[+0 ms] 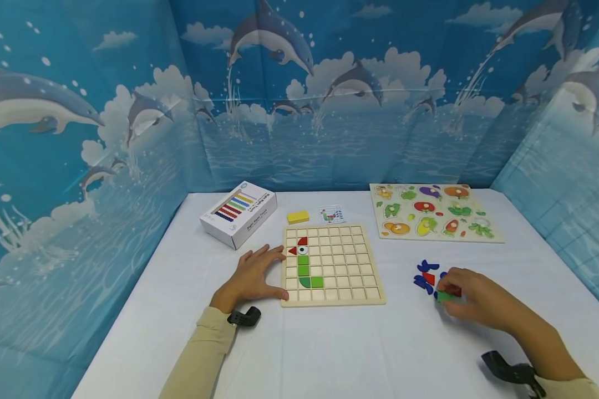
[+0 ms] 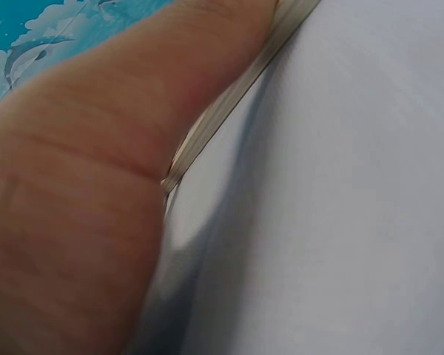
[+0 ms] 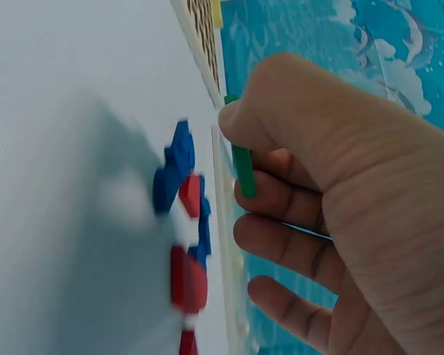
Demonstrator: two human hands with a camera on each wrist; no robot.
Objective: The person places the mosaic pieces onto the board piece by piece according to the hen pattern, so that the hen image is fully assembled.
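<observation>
My right hand (image 1: 481, 299) pinches a green tile (image 3: 244, 166) between thumb and fingers, raised over the table in the right wrist view. Loose blue pieces (image 1: 421, 282) and red pieces (image 3: 189, 277) lie beside and under it. To the left, my left hand (image 1: 252, 277) spreads its fingers along the left edge of a wooden grid board (image 1: 346, 271), the thumb at the near corner. On the board's left part sit two red pieces (image 1: 303, 241), a white eye tile (image 1: 303, 250) and several green tiles (image 1: 303, 270) in an L-shaped line.
Behind the board lie a yellow block (image 1: 298, 216) and a small pattern card (image 1: 331, 214). A white box (image 1: 238, 213) stands at the back left. A vegetable puzzle board (image 1: 409, 221) lies at the back right. Dolphin-printed cloth (image 1: 299, 144) walls off the back and sides.
</observation>
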